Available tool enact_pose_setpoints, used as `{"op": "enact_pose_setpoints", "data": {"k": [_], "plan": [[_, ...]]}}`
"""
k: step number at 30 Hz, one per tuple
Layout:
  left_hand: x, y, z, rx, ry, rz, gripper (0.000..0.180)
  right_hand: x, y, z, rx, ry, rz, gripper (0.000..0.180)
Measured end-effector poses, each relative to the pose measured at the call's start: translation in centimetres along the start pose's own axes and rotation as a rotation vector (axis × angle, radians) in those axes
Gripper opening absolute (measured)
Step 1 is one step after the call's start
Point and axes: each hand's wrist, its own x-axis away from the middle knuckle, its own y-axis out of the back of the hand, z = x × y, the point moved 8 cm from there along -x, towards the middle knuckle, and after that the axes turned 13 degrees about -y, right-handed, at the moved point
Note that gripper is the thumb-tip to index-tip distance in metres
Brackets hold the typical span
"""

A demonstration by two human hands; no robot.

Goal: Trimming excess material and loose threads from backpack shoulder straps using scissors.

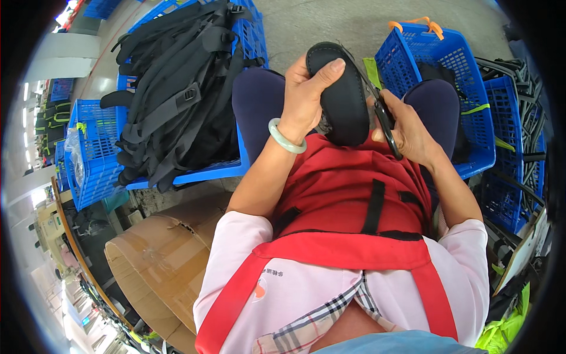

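Steadily | I see left hand (303, 97) gripping black pad (342, 109), right hand (410, 130) curled round scissors (386, 121) | I'd keep cuts shallow, parallel to its edge.

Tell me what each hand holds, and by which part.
The left hand grips a black stitched pad by its left edge, thumb on its face; the right hand holds scissors by the black handles.

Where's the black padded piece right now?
The black padded piece is in the head view's upper half, just right of centre, gripped by the left hand, with the right hand and black-handled scissors close on its right.
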Motion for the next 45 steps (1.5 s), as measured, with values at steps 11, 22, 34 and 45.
{"op": "enact_pose_setpoints", "data": {"k": [11,22,34,45], "plan": [[-0.5,0.7,-0.2,0.001,-0.007,-0.015,0.011,-0.6,-0.6,-0.4,-0.174,0.014,0.049,0.057],[-0.3,1.0,-0.2,0.024,-0.012,-0.023,0.009,-0.5,-0.3,-0.4,-0.009,-0.055,0.034,0.073],[-0.2,0.8,0.0,0.019,-0.004,-0.013,0.009,-0.5,-0.4,-0.8,-0.146,0.014,0.039,0.064],[0.4,0.0,0.6,0.015,0.016,0.037,0.011,0.5,0.4,-0.6,-0.167,-0.042,0.082,0.055]]}}
